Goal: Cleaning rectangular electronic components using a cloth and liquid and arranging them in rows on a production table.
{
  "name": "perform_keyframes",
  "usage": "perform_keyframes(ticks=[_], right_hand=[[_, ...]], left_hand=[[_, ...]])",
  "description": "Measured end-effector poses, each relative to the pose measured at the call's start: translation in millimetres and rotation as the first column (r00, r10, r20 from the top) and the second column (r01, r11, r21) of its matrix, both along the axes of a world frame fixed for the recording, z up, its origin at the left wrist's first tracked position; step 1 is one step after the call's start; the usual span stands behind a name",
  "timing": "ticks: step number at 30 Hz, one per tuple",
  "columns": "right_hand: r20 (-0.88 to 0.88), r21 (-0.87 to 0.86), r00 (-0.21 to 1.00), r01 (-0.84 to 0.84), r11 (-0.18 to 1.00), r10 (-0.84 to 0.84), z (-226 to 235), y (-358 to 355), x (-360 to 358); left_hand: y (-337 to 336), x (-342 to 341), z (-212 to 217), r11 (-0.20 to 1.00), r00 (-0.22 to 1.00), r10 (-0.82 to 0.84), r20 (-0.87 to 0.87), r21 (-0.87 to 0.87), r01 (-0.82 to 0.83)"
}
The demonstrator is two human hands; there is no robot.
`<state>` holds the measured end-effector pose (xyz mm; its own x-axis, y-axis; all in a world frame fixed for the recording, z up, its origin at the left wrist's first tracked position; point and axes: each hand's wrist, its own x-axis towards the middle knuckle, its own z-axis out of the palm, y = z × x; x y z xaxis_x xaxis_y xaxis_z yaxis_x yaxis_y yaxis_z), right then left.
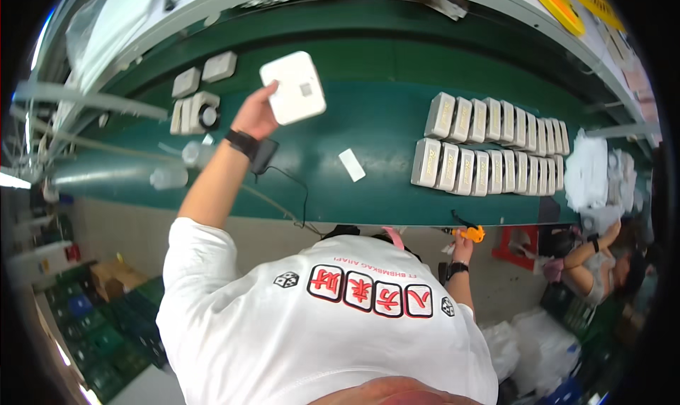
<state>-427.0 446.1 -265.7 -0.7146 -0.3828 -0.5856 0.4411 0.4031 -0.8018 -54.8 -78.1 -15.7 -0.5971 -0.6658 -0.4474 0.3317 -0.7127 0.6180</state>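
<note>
My left hand point(255, 114) is raised over the green conveyor belt point(368, 192) and grips a flat white square box point(292, 87) by its lower left corner. My right hand point(462, 248) hangs low at the belt's near edge, closed on a small orange-handled tool point(471, 233) with a black tip. Both wrists wear black bands. My white printed shirt point(319, 334) fills the lower middle of the view.
Two rows of several upright white boxes point(489, 146) stand on the belt at right, with a white slip point(352, 165) left of them. A black device with a cable point(263, 155) and small white boxes point(202, 93) lie left. Another person point(602, 260) works at far right. Green crates point(106, 334) sit on the floor.
</note>
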Motion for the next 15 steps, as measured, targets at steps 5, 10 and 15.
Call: perform_keyframes(ticks=[5,10,15], right_hand=[[-0.816,-0.009,0.573,-0.152,0.988,0.081,95,-5,-6],[-0.474,-0.391,0.850,-0.437,0.810,0.230,198,-56,-22],[-0.594,-0.184,0.227,-0.972,0.145,0.771,271,-131,41]], left_hand=[[149,2,23,0.982,0.981,0.185,0.059,-0.040,-0.183],[244,25,-3,0.911,0.907,0.412,0.083,-0.070,-0.407],[304,49,-23,0.814,0.807,0.577,0.126,-0.167,-0.556]])
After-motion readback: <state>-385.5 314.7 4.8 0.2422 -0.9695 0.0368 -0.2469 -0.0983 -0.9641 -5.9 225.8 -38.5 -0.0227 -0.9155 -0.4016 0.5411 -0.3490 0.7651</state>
